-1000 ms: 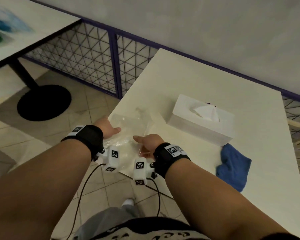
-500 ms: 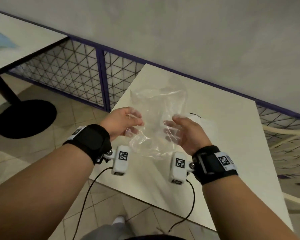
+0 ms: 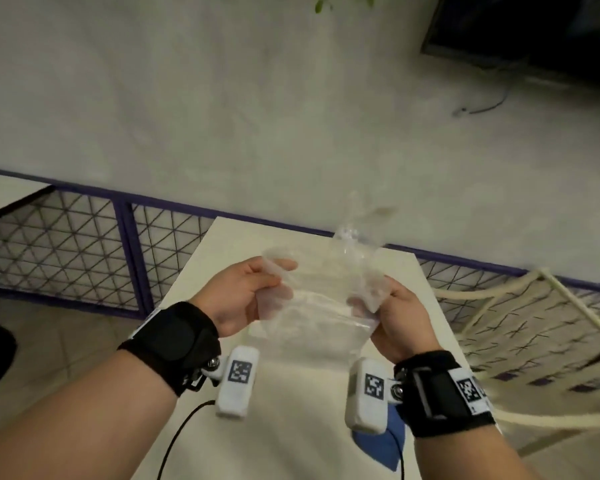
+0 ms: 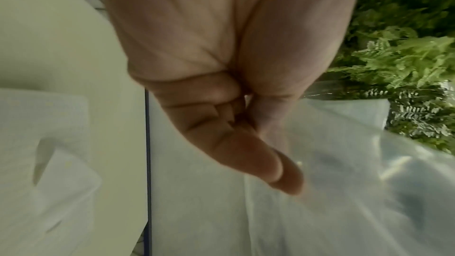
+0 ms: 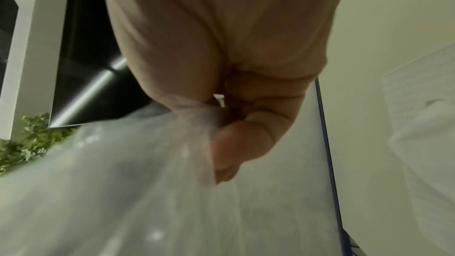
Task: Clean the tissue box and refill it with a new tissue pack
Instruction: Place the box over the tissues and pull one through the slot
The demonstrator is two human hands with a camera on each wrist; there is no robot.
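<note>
**A:** Here, what are the hands doing?

**B:** In the centre of the head view, both hands hold a clear plastic wrapper (image 3: 321,299) in the air above a white table (image 3: 291,445). The left hand (image 3: 238,294) pinches its left edge between thumb and curled fingers; the right hand (image 3: 395,315) pinches the right edge the same way. The film stretches between them, its top corner flopping upward.

**B:** The wrapper looks empty, probably from the new tissue pack.

**A:** How would it handle?

**B:** I judge it nearly weightless, limp, crinkly and a bit slippery. It keeps no shape, so edges or corners are the best places to pinch, as now.

**A:** And the tissue box?

**B:** The head view hides it. The left wrist view shows a white tissue box (image 4: 44,163) at lower left, on the table, blurred. A blue cloth (image 3: 378,448) peeks out below the right wrist.
</note>
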